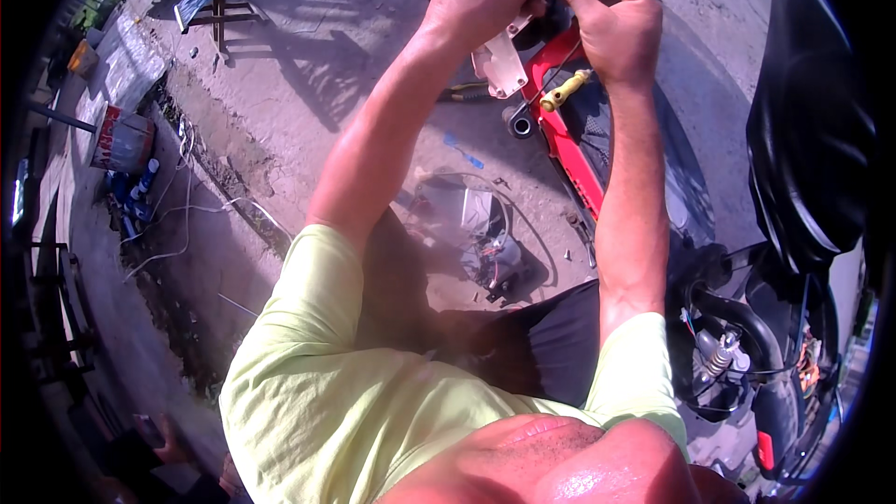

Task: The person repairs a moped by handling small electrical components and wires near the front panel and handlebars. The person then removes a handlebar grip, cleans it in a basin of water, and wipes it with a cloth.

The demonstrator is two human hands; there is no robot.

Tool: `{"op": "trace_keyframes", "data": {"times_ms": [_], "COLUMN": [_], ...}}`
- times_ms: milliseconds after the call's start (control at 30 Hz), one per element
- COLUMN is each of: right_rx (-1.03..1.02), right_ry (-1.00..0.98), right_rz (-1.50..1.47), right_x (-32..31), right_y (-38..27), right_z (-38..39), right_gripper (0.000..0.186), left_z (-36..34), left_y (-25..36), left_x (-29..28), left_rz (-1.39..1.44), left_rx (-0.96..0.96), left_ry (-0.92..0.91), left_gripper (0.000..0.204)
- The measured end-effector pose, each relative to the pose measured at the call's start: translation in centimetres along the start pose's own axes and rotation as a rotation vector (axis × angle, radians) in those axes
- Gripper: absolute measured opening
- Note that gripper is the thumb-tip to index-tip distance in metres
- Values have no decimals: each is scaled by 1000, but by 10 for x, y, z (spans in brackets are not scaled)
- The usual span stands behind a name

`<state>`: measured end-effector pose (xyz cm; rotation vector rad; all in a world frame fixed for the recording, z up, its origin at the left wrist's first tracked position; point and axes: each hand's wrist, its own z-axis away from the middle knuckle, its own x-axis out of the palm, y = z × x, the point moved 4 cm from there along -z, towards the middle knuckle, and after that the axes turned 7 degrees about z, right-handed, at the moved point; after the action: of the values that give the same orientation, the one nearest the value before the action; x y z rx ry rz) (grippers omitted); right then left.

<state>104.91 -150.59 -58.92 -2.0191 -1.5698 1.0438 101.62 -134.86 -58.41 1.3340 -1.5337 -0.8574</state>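
At the top centre my left hand (481,0) and my right hand (616,33) meet with fingertips pinched together. What they hold is too small to make out; a thin dark cable runs near it. Just below my left hand hangs a pale plate with holes (499,65). Behind my hands and forearms lie a red frame piece (569,159) of a vehicle, a dark tyre and a round metal tube end (521,123). A yellow cylindrical part (565,91) sits beside my right wrist.
A small machine with a hose (495,257) lies on the concrete (308,131). A folding stool (219,14), a bucket (121,135) and loose white cords (187,205) are at left. A black-covered vehicle (812,112) stands at right. Another person's hand (173,443) shows at lower left.
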Motion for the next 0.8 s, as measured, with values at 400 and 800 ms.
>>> {"op": "trace_keyframes", "data": {"times_ms": [400, 800], "right_rx": [-20, 226], "right_ry": [-2, -113], "right_rz": [195, -351], "right_x": [0, 12], "right_y": [-22, -12], "right_z": [3, 17], "right_gripper": [11, 17], "left_z": [3, 7], "left_y": [3, 6], "left_x": [3, 7], "left_rz": [-145, -56], "left_rx": [55, -10], "left_ry": [94, 170], "left_gripper": [16, 16]}}
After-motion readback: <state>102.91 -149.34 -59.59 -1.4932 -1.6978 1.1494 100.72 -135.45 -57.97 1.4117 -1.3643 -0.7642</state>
